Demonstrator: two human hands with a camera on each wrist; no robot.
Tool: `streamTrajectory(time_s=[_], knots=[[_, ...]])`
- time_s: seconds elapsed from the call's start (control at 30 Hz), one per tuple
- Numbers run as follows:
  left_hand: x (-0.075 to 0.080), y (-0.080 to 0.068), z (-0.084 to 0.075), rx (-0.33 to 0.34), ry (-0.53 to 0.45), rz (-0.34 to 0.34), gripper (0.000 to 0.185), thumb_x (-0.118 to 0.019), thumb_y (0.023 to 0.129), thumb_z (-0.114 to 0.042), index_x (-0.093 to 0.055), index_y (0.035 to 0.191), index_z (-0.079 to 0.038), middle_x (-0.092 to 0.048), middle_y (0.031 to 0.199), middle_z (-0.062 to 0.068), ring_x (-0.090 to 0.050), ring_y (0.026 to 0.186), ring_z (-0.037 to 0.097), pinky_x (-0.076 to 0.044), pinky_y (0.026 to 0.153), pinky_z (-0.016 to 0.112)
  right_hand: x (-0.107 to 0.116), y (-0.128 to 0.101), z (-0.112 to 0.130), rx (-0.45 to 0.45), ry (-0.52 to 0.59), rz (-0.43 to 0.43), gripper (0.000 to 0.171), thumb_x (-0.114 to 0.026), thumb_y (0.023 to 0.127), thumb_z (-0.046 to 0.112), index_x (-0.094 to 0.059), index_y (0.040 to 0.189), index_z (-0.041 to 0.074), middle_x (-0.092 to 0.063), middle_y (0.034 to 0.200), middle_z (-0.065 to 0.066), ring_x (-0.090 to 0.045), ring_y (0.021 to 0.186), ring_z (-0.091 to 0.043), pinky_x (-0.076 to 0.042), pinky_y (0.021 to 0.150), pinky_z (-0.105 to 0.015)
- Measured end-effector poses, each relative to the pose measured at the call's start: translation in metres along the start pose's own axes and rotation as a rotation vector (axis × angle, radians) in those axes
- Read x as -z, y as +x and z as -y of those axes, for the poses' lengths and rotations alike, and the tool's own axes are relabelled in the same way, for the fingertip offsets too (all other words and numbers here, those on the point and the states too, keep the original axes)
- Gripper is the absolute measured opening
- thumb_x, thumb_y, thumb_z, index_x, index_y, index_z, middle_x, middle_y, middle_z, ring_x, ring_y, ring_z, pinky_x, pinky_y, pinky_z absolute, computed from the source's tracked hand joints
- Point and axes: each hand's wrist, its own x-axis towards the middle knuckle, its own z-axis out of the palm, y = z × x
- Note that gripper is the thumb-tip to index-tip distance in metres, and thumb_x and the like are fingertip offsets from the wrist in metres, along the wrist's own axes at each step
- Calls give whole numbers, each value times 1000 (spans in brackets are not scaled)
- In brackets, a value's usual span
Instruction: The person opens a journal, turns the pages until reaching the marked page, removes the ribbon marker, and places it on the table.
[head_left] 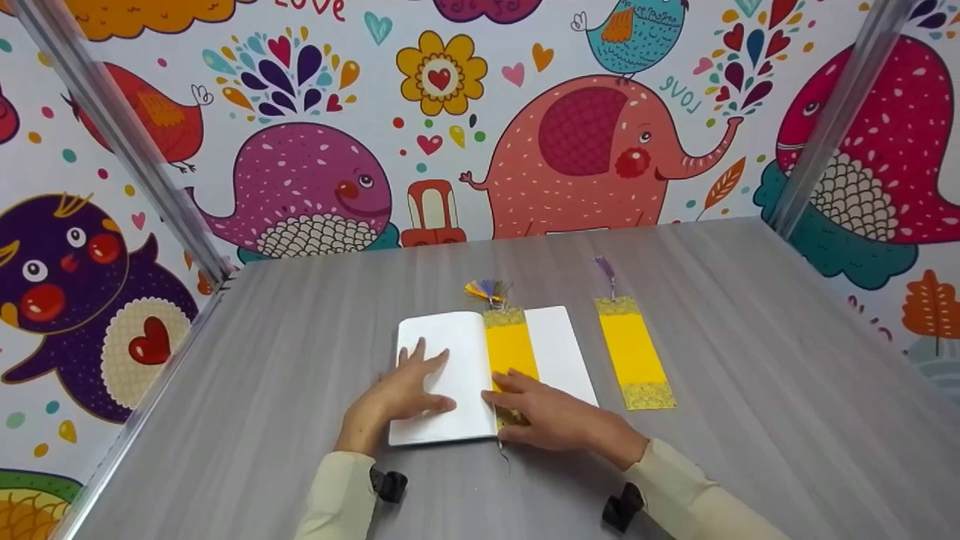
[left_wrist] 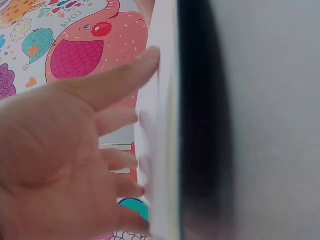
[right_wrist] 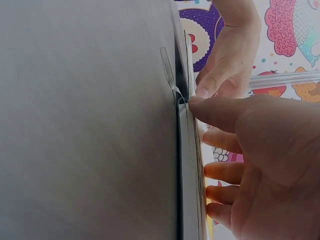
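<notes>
Head view is filled first by a grey wood-grain table (head_left: 750, 375), backed by a wall covered in a cartoon mural (head_left: 585, 150) of elephants, whales and birds, with two metal frame posts (head_left: 120, 135) rising at the table's rear corners. Near the middle of the table an open notebook (head_left: 559, 345) with blank white pages is laid flat. A yellow bookmark (head_left: 510, 346) with glittery ends is placed along the notebook's centre fold, its multicoloured tassel (head_left: 487, 290) spilling past the top edge onto the table. A second yellow bookmark (head_left: 634, 352), topped by a purple tassel (head_left: 604, 268), is laid on the table just to the right of the notebook, apart from it.

The left hand (head_left: 405, 390) is spread flat on the left page, fingers straight and pressing the paper down; nothing is gripped by it. The right hand (head_left: 551, 416) is rested over the lower end of the bookmark in the fold and the lower right page, fingers extended and relaxed, with no curl around anything. In the right wrist view the thumb (right_wrist: 220, 110) is seen touching the notebook's edge. Cream sleeves (head_left: 697, 495) are worn on both arms.
</notes>
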Motion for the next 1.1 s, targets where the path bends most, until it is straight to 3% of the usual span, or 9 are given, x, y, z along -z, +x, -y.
streamTrajectory(time_s=[0.23, 0.4, 0.53, 0.67, 0.83, 0.97, 1.1], knots=[[-2, 0, 0, -8, 49, 95, 84, -79, 86, -31, -37, 155, -11, -13, 167, 24, -8, 153, 50, -14, 121, 68, 1, -1, 0, -19, 6, 12, 58, -64, 98, 35, -47, 151, 19, -34, 163, -11, -28, 153, -35, -29, 121, -53], [-2, 0, -1, 35, 77, 122, 89, -81, 84, -33, -34, 156, -10, -12, 167, 22, -7, 154, 49, -14, 122, 64, 0, -1, 0, -26, -5, 12, 59, -64, 98, 37, -47, 151, 19, -34, 163, -11, -29, 153, -35, -30, 121, -54], [-3, -1, -2, 37, 86, 133, 90, -80, 84, -34, -33, 157, -10, -11, 168, 22, -6, 154, 49, -14, 122, 65, 1, 2, 1, -47, 51, -17, 64, -67, 96, 39, -46, 151, 16, -36, 162, -13, -32, 151, -35, -32, 120, -54], [-2, -1, -5, 23, 106, 145, 90, -80, 85, -34, -32, 157, -8, -11, 167, 24, -6, 154, 50, -15, 122, 65, 3, 7, 1, -88, 142, -134, 67, -71, 93, 38, -47, 150, 12, -38, 159, -16, -36, 148, -35, -33, 119, -54], [0, -1, -8, 12, 139, 157, 90, -79, 85, -33, -31, 156, -4, -12, 166, 27, -8, 152, 53, -16, 122, 65, 4, 15, -1, -140, 263, -363, 57, -76, 90, 25, -57, 140, 5, -49, 148, -17, -50, 136, -35, -40, 115, -52], [-1, 0, -9, 26, 139, 159, 90, -79, 85, -33, -31, 157, -5, -11, 167, 25, -7, 153, 51, -15, 122, 64, 8, 25, -11, -286, 469, -519, 50, -79, 86, 16, -63, 132, 5, -59, 136, -15, -58, 126, -33, -50, 105, -48], [-2, -1, -7, 39, 133, 157, 90, -79, 85, -32, -31, 156, -5, -11, 167, 24, -7, 154, 50, -15, 123, 63, 18, 34, -24, -437, 624, -550, 53, -80, 86, 17, -62, 135, 8, -61, 137, -14, -60, 121, -30, -54, 100, -43]])
